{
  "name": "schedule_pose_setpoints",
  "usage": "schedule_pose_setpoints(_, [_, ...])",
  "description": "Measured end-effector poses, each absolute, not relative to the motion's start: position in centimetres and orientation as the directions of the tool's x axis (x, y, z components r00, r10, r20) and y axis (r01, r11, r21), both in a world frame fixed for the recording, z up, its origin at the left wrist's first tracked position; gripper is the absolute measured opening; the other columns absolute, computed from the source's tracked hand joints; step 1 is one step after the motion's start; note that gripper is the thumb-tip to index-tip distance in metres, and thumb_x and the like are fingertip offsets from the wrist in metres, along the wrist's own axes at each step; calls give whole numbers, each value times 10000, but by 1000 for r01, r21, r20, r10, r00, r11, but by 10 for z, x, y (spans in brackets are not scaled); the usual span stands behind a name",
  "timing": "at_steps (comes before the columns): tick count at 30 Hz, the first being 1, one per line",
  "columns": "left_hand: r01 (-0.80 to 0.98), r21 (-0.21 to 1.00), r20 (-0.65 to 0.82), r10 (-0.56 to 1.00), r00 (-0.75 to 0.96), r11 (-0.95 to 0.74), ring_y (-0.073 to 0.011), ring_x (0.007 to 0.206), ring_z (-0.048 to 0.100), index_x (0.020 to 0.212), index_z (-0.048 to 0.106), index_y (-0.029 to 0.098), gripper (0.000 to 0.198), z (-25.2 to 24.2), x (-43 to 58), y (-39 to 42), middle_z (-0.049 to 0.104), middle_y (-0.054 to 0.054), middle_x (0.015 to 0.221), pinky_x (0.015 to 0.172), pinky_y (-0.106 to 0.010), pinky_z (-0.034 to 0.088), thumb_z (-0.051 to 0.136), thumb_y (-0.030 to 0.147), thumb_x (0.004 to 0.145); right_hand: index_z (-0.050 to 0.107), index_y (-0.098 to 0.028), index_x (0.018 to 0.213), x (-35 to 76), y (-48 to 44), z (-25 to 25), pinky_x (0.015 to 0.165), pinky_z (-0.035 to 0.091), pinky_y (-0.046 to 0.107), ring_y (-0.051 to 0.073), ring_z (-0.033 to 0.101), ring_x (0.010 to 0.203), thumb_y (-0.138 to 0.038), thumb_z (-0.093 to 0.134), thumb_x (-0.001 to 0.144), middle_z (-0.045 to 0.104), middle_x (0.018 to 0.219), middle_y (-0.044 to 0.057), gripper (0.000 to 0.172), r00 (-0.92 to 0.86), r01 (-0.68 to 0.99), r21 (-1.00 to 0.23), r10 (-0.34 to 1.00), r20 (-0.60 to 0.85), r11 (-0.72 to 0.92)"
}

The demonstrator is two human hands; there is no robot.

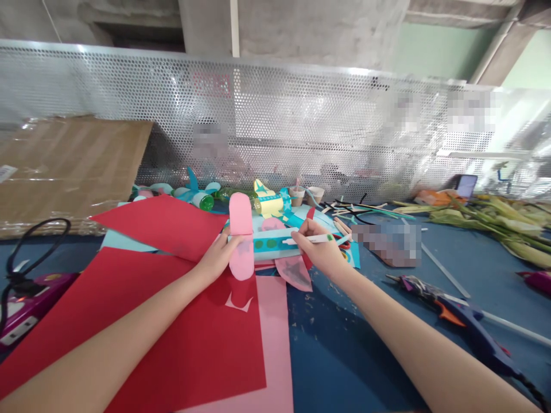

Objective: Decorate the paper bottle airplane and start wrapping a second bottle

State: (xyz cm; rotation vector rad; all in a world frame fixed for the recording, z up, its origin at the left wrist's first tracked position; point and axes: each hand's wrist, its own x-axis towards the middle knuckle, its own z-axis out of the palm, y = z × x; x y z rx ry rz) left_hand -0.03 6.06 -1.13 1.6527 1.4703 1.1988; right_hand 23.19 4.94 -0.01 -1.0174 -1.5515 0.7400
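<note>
Left hand pinching the pink-and-pale-blue paper model with green ovals over the dark-blue desk, right hand pinching a slim white green-ended marker against it, while red lettering on the perforated silver metal panel behind is too blurred for me to read.

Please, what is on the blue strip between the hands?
Two green ovals show on the strip. The pen and right hand cover part of its right end; anything there is hidden.
</note>
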Motion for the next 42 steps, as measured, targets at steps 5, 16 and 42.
schedule_pose_setpoints(5, [431,880,234,972,-27,-200,-294,1140,583,1110,630,229,452,-9,1,59,672,-39,1197,1008,-376,424,483,478,761,419,-242,623,233,50,1,500,312,260,115,426,466,-361,586,787,469,480,-70,262,-22,248,-861,891,453,444])
schedule_pose_setpoints(16, [423,879,250,968,-14,-221,-289,1157,581,1140,640,239,453,-12,-1,61,670,-28,1215,993,-361,444,496,480,784,414,-245,621,232,48,2,490,308,261,116,418,461,-386,577,777,466,479,-66,266,-22,264,-858,892,451,440])
schedule_pose_setpoints(42, [421,878,255,967,-9,-228,-275,1166,591,1224,591,254,498,-15,-3,63,661,-12,1255,1018,-358,437,511,479,787,410,-245,633,236,51,2,487,288,254,113,397,473,-344,570,773,448,490,-78,234,-14,279,-853,890,456,441])
